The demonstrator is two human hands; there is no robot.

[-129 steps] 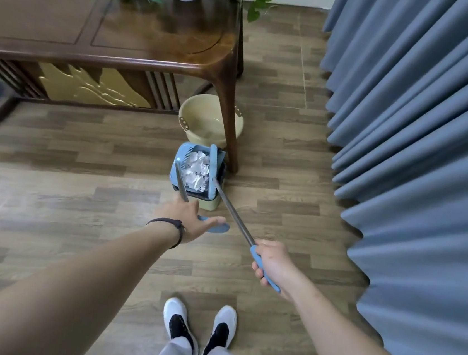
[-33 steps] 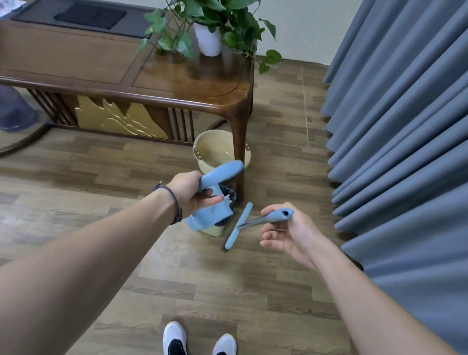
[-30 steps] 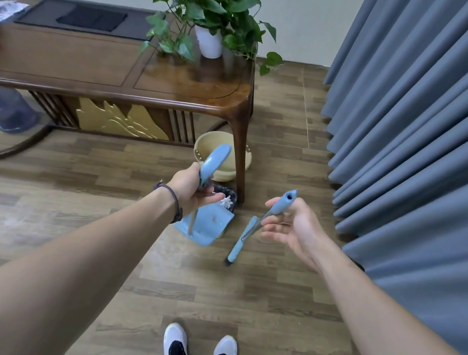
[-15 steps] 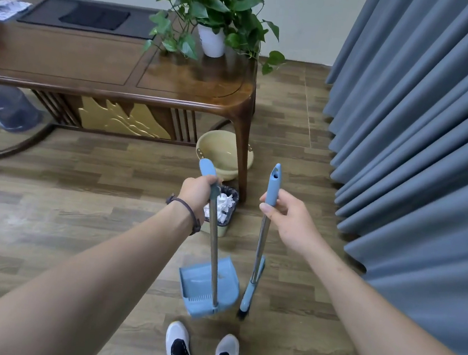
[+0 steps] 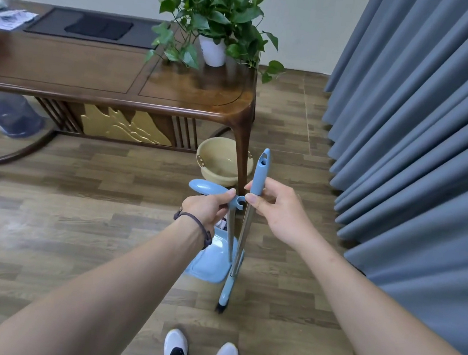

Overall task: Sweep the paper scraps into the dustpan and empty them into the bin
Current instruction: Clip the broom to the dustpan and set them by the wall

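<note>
My left hand grips the blue handle of the long-handled dustpan, whose empty pan rests on the floor in front of my feet. My right hand holds the blue grip of the broom, upright, with its brush head on the floor beside the pan. The broom's pole sits right at the clip on the dustpan handle. The bin is almost wholly hidden behind my left hand; only a dark sliver with white paper shows.
A dark wooden table with a potted plant stands ahead, its leg just behind the tools. A beige basin sits beside that leg. Blue curtains hang on the right. A water jug lies at the left.
The dustpan was tipped over the bin and then set down on the floor. Both handles came upright, and the broom pole has now moved against the dustpan handle's clip.
</note>
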